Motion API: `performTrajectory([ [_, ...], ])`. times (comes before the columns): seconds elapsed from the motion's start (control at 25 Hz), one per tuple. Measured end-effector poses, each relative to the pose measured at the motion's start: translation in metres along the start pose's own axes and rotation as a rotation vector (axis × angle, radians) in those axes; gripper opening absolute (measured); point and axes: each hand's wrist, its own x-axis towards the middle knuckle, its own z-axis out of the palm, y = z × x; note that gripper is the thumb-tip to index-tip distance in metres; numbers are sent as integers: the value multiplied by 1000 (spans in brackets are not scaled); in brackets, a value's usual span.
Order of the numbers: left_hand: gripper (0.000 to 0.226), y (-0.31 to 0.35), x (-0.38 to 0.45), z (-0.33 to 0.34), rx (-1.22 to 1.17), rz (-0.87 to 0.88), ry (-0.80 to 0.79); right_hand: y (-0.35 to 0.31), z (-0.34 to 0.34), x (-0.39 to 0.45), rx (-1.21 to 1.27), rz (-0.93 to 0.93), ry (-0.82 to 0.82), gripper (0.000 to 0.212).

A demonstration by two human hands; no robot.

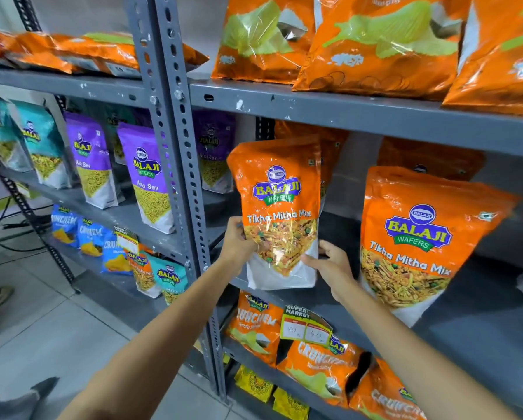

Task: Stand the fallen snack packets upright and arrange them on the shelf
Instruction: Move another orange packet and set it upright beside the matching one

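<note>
An orange Tikha Mitha Mix packet [280,207] stands upright at the front left of the grey middle shelf [481,322]. My left hand [239,242] grips its lower left edge and my right hand [333,265] holds its lower right corner. A second orange Tikha Mitha Mix packet [421,237] stands upright just to the right, leaning slightly. More orange packets [430,157] stand behind both, partly hidden.
A grey perforated upright post [175,165] divides two shelf units. Purple Aloo Sev packets [148,177] and teal packets [42,147] stand on the left unit. Orange packets [72,50] lie flat on the upper left shelf. Large orange bags [375,43] fill the top right shelf. Crunchem packets [315,359] and a price tag [305,325] sit below.
</note>
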Motion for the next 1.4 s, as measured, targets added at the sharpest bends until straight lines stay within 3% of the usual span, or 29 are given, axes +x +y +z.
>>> performTrajectory([
  [0.56, 52, 3, 75, 6, 62, -107, -105, 18, 24, 37, -35, -5, 242, 26],
  [0.76, 52, 13, 95, 0, -61, -125, -263, 15, 23, 37, -105, -2, 165, 45],
  [0.84, 37, 39, 102, 4, -166, -69, -232, -10, 21, 45, -48, -98, 194, 39],
  [0.92, 17, 73, 111, 7, -277, 3, -164, -43, 18, 57, 39, -206, 294, 18],
  [1.08, 15, 101, 117, 3, -366, 125, -68, -68, 11, 68, 26, -338, 390, 7],
  [1.28, 18, 7, 94, -5, -157, -103, -213, 13, 20, 52, -42, -46, 213, 23],
  [1.4, 13, -34, 88, -11, -147, -182, -256, 42, 21, 48, -94, 38, 112, 47],
])
